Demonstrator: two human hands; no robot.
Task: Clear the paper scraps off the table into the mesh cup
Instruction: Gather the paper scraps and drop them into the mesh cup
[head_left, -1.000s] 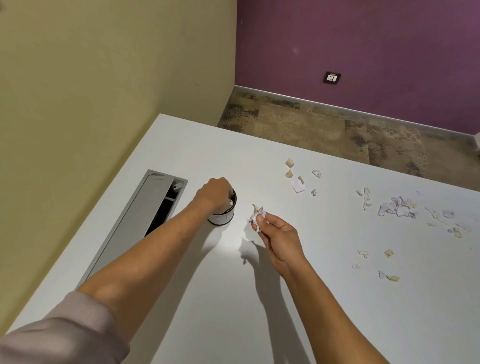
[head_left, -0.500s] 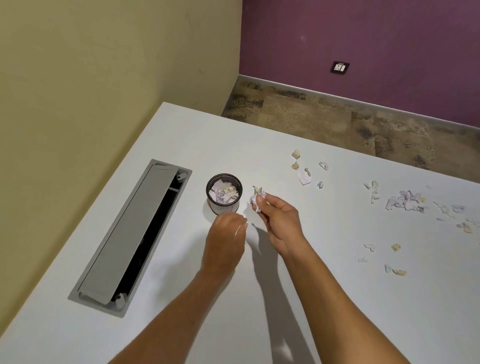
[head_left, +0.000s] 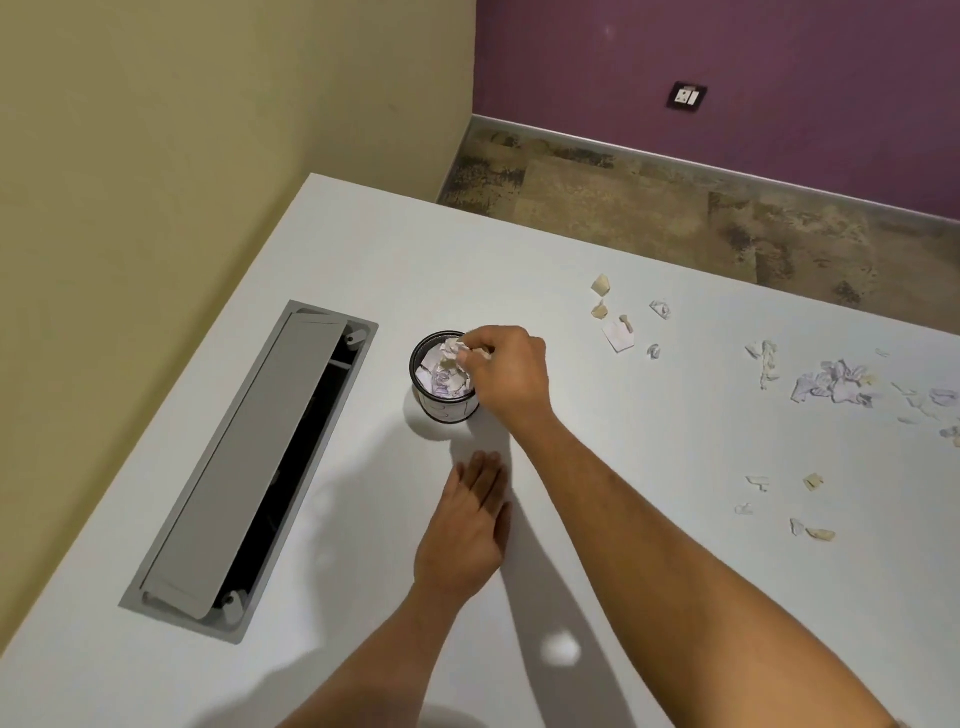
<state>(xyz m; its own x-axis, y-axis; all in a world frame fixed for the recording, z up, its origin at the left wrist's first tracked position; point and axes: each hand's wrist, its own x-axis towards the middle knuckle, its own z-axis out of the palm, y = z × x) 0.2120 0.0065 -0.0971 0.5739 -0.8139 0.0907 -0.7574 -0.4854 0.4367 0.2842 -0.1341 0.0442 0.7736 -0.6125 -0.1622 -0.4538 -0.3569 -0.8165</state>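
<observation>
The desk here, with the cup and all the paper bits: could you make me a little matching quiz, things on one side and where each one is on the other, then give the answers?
Things:
1. mesh cup
2. right hand
3. left hand
4. purple scrap pile

Places or states:
A. flat on the table, fingers straight
B. far right of the table, not yet collected
C. beside the grey cable hatch, partly filled with paper
D. over the cup's rim, pinching scraps

Pairs: 1-C, 2-D, 3-A, 4-B
</observation>
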